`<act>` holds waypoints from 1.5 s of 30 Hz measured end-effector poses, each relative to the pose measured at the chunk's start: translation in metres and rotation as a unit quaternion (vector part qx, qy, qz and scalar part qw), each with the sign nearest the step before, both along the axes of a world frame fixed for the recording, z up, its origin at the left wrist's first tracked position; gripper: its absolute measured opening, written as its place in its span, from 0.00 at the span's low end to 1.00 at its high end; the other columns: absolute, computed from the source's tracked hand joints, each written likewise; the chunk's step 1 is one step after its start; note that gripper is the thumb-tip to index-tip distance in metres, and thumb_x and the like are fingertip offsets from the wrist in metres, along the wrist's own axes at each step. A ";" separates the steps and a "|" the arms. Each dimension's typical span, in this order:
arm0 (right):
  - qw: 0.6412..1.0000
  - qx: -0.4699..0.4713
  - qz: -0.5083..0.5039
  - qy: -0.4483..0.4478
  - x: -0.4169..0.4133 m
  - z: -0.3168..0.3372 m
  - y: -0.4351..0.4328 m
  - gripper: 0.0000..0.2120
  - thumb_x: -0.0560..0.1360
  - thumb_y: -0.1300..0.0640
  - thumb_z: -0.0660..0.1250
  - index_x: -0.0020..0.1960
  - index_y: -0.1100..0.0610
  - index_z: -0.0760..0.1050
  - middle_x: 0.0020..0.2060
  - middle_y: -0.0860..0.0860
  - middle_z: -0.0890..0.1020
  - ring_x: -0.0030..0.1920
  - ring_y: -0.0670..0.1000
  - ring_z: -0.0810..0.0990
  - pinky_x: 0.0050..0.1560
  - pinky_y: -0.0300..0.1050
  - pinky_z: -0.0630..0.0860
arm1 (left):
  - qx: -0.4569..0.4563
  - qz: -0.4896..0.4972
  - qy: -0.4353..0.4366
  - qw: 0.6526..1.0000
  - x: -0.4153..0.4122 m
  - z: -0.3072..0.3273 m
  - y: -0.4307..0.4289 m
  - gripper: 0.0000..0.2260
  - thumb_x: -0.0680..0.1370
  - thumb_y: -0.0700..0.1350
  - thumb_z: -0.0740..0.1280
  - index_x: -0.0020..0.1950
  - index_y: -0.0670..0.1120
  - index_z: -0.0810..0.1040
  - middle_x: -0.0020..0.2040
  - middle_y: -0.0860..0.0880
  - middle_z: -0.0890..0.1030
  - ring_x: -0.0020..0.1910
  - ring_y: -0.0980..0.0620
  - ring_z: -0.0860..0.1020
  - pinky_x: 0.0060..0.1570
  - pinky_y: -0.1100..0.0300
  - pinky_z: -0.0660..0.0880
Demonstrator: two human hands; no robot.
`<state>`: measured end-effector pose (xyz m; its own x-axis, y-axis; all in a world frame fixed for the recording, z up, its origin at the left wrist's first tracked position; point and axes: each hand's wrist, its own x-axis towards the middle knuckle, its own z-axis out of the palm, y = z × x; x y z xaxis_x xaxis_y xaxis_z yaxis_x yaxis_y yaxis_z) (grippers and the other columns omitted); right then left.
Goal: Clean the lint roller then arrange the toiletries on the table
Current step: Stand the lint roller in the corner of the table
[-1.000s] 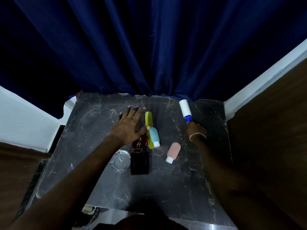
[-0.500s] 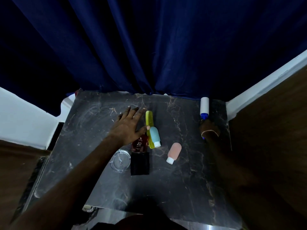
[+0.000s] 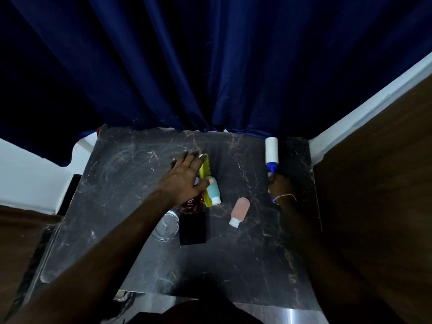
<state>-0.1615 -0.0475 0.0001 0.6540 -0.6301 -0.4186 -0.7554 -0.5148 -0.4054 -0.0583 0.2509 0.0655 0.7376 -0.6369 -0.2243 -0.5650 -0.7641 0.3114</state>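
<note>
My right hand (image 3: pixel 279 186) grips the blue handle of the lint roller (image 3: pixel 271 150), whose white roll points away from me near the table's far right corner. My left hand (image 3: pixel 184 177) lies flat with spread fingers on the dark marble table (image 3: pixel 121 174), over the top of a brown bottle (image 3: pixel 191 203) with a black cap. Its thumb touches a light blue bottle (image 3: pixel 213 190) that lies on a yellow-green comb (image 3: pixel 205 170). A pink bottle (image 3: pixel 240 210) with a white cap lies alone to the right.
A clear glass dish (image 3: pixel 165 226) sits left of the brown bottle's black cap. A dark blue curtain (image 3: pixel 210 66) hangs behind the table's far edge. A wooden panel (image 3: pixel 378 183) borders the table's right side, a white wall (image 3: pixel 30 178) the left.
My right hand has carried the lint roller from the table's middle back toward the far right corner. My left hand has stayed on the brown bottle and comb.
</note>
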 end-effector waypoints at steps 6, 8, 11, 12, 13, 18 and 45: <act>0.996 0.013 0.038 -0.073 -0.026 0.008 0.031 0.17 0.83 0.52 0.57 0.58 0.63 0.77 0.52 0.66 0.82 0.53 0.64 0.81 0.51 0.51 0.75 | -0.022 -0.053 -0.020 0.998 -0.004 0.004 -0.022 0.36 0.79 0.66 0.59 0.82 0.53 0.53 0.81 0.45 0.61 0.81 0.41 0.60 0.75 0.38 0.65; 0.992 0.017 0.063 -0.108 -0.036 0.014 0.040 0.16 0.83 0.52 0.58 0.57 0.62 0.77 0.50 0.65 0.82 0.50 0.64 0.81 0.49 0.51 0.74 | -0.031 -0.072 -0.032 0.996 -0.004 0.005 -0.032 0.36 0.79 0.63 0.63 0.82 0.54 0.52 0.80 0.46 0.61 0.80 0.42 0.61 0.74 0.39 0.67; 0.985 0.033 0.100 -0.136 -0.047 0.031 0.049 0.15 0.83 0.50 0.58 0.56 0.60 0.77 0.46 0.63 0.83 0.47 0.63 0.81 0.48 0.52 0.76 | -0.043 -0.102 -0.058 0.992 -0.002 0.009 -0.048 0.38 0.78 0.56 0.69 0.82 0.55 0.51 0.79 0.45 0.60 0.78 0.41 0.63 0.72 0.39 0.70; 0.982 0.037 0.112 -0.145 -0.050 0.038 0.052 0.14 0.83 0.51 0.58 0.55 0.60 0.77 0.45 0.63 0.83 0.45 0.63 0.81 0.47 0.51 0.76 | -0.045 -0.116 -0.074 0.989 -0.001 0.010 -0.053 0.39 0.77 0.54 0.71 0.82 0.55 0.52 0.79 0.44 0.60 0.77 0.40 0.65 0.72 0.40 0.71; 0.979 0.039 0.126 -0.156 -0.053 0.044 0.054 0.14 0.83 0.52 0.58 0.53 0.61 0.76 0.43 0.63 0.82 0.44 0.62 0.81 0.45 0.51 0.74 | -0.045 -0.133 -0.091 0.986 -0.001 0.013 -0.058 0.40 0.76 0.52 0.72 0.82 0.55 0.52 0.79 0.43 0.60 0.76 0.39 0.66 0.71 0.40 0.71; 0.964 0.023 0.187 -0.189 -0.060 0.080 0.052 0.13 0.82 0.53 0.61 0.44 0.61 0.75 0.34 0.60 0.80 0.36 0.60 0.78 0.39 0.51 0.72 | -0.007 -0.185 -0.120 0.975 0.003 0.024 -0.081 0.40 0.75 0.46 0.73 0.81 0.62 0.55 0.81 0.46 0.60 0.78 0.39 0.62 0.71 0.39 0.67; 0.956 0.052 0.029 -0.288 0.011 0.100 -0.031 0.15 0.72 0.47 0.74 0.48 0.58 0.78 0.40 0.48 0.83 0.40 0.45 0.82 0.46 0.41 0.77 | -0.250 -0.076 0.298 0.918 0.012 -0.036 -0.183 0.23 0.75 0.45 0.78 0.67 0.44 0.77 0.61 0.45 0.84 0.61 0.45 0.82 0.63 0.41 0.77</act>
